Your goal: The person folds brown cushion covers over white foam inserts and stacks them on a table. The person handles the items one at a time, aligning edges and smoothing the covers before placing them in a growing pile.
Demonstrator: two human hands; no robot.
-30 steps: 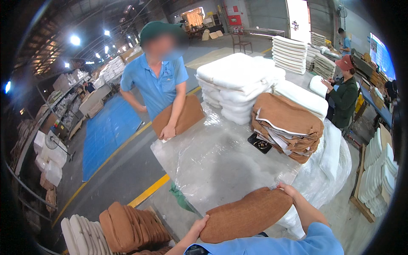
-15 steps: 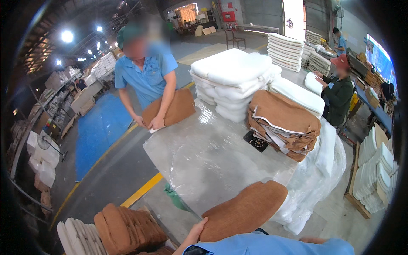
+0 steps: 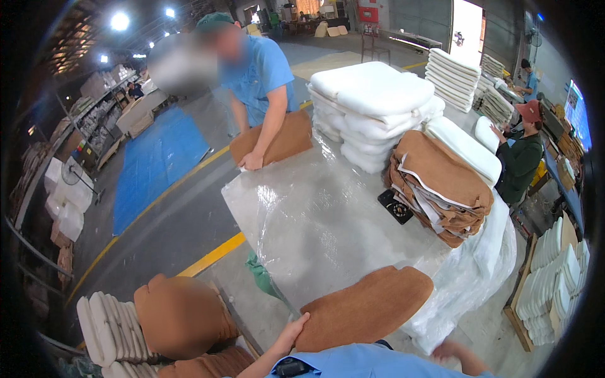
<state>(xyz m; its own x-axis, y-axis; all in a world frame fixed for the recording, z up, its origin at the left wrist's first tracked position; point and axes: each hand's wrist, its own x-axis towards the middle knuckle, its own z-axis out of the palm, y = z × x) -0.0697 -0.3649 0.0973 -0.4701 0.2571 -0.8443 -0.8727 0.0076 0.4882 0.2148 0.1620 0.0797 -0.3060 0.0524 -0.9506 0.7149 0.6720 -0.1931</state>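
A long brown fabric-covered cushion (image 3: 365,309) lies across the near edge of the plastic-covered table, close to my body. My left hand (image 3: 293,330) grips its left end, with the thumb on top and the other fingers hidden beneath. Off to the right, apart from the cushion, my right hand (image 3: 446,350) hangs low beside the clear plastic sheet at the table's side. Motion smears its fingers, and I see nothing in it.
Plastic film covers the table (image 3: 315,233). A brown cover stack (image 3: 450,167), a black dish (image 3: 396,206) and white foam pads (image 3: 372,94) stand on it. Across it, a co-worker (image 3: 258,82) handles a brown cushion (image 3: 277,142). Finished cushions (image 3: 179,315) are stacked lower left.
My right hand has come into clearer view, out at the lower right. My left hand keeps its hold on the cushion. The co-worker across the table leans further over their cushion. The view has shifted.
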